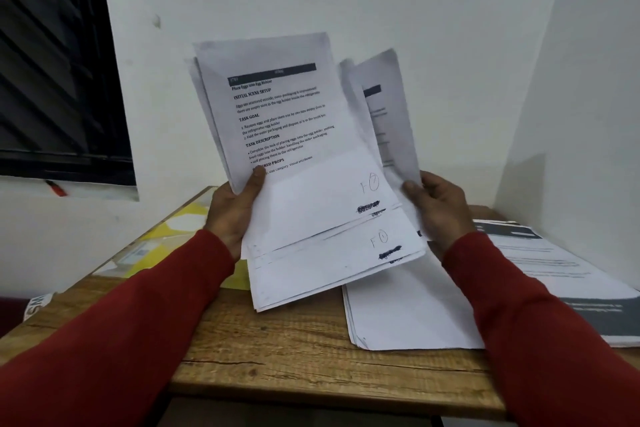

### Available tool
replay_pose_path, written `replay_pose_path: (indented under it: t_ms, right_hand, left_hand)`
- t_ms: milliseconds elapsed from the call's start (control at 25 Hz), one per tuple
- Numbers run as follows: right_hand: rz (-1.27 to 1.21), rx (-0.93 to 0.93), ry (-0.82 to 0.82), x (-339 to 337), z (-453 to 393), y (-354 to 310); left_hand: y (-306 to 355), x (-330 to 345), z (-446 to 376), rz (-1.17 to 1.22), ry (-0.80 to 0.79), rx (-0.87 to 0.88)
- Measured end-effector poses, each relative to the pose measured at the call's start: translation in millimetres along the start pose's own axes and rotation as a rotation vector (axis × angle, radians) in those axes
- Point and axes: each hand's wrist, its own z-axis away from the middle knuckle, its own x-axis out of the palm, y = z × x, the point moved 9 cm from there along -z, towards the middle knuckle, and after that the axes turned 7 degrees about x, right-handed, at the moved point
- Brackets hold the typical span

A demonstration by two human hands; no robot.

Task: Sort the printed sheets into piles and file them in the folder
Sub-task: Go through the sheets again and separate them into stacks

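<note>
A fanned stack (298,184) is held up at frame centre, pinched by the left hand (232,211); a second sheaf (384,107) is gripped by the right hand (440,208). Loosely staggered lower sheets could be dropped onto the pile (408,308) below, mixing the sorts.

We've one view only: wide-angle head cam, looking fwd and down, close over the worn brown wooden table (311,350) filling the lower frame. White wall sits across the top, dark window (52,62) upper left. Red sleeves enter from both bottom corners.
</note>
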Motion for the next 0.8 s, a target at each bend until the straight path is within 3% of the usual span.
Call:
replay_pose_path:
  t_ms: [120,320,680,800]
  right_hand:
    - [-0.064,0.063,-0.166,34.8,20.2,-1.0]
    - [-0.118,0.193,-0.189,36.0,23.0,2.3]
    - [0.069,0.096,0.067,1.7,5.2,7.3]
    - [0.009,0.089,0.023,8.7,5.2,11.1]
  left_hand:
    - [-8.2,0.1,1.8,-0.056,-0.003,-0.043]
    - [-11.8,9.6,6.9,-0.147,-0.059,-0.054]
    - [-11.9,26.8,17.4,-0.082,-0.150,-0.083]
    - [-11.4,23.0,16.6,-0.093,-0.125,-0.079]
